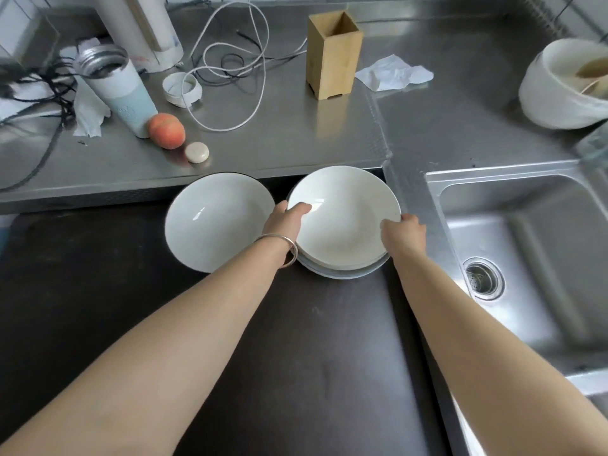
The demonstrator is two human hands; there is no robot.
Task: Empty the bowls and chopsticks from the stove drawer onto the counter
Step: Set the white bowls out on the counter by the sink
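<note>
Two stacked white bowls (345,222) sit at the back right of the dark stove top (296,357). My left hand (286,220) grips the stack's left rim, thumb inside the top bowl. On the right rim, my right hand (404,233) holds the same stack. A single white bowl with a dark rim (214,222) stands just left of the stack, touching my left wrist. No chopsticks are visible. The drawer itself is hidden from view.
The steel counter (279,136) behind holds an empty wooden holder (332,54), a peach (166,130), a flask (115,90), a lid (182,88), cables and tissue. A sink (526,245) lies to the right, with a white pot (562,83) behind it.
</note>
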